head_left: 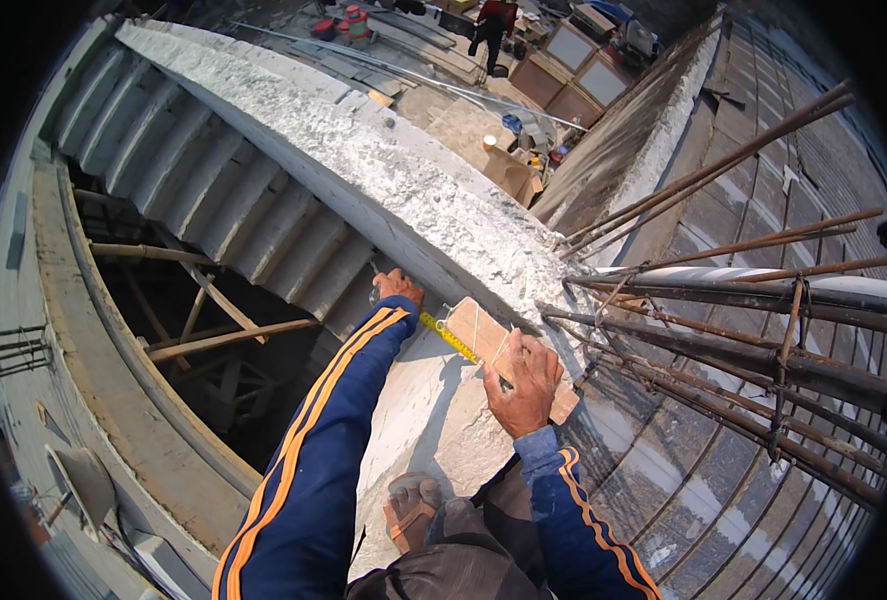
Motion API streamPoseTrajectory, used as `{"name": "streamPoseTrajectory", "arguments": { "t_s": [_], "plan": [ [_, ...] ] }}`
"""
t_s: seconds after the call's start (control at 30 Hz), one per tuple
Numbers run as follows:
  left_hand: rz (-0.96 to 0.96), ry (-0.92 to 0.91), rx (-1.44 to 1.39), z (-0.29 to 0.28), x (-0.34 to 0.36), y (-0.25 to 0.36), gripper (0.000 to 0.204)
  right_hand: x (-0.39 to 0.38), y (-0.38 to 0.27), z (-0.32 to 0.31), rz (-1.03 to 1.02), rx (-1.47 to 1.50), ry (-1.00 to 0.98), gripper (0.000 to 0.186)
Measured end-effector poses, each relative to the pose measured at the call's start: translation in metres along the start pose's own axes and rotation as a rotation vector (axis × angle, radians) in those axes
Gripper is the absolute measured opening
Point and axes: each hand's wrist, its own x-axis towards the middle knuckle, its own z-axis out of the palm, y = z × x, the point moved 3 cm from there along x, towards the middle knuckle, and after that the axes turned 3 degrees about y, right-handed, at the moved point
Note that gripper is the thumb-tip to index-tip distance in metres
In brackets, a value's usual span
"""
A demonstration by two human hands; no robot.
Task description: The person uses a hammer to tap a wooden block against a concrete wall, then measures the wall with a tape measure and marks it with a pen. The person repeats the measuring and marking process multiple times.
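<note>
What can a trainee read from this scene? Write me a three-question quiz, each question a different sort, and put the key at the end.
1. True or false: the tape shows between the left hand and the right hand.

2. Multiple choice: in the picture, where do the steps lie?
A. Right of the bars
B. Left of the right hand
C. Below the foot

3. Fill in the blank: the ____ hand grips the wood block.

Key: 1. True. 2. B. 3. right.
</note>
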Motion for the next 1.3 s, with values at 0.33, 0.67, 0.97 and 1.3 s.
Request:
{"name": "streamPoseTrajectory", "arguments": {
  "t_s": [0.33, 0.67, 0.97, 1.3],
  "plan": [
    [0.009, -0.002, -0.021, 0.003, 0.001, 0.000, 0.036, 0.000, -0.001, -0.001, 0.004, 0.020, -0.012, 0.071],
    [-0.018, 0.013, -0.014, 0.005, 0.002, 0.001, 0.035, -0.001, 0.001, 0.003, -0.023, -0.022, -0.006, 0.071],
    [-0.003, 0.033, -0.002, 0.004, 0.000, 0.000, 0.031, 0.002, -0.002, -0.003, -0.002, 0.017, 0.008, 0.069],
    [-0.009, 0.030, -0.036, 0.010, -0.001, -0.002, 0.034, 0.009, 0.000, 0.000, 0.135, 0.112, 0.027, 0.048]
  ]
}}
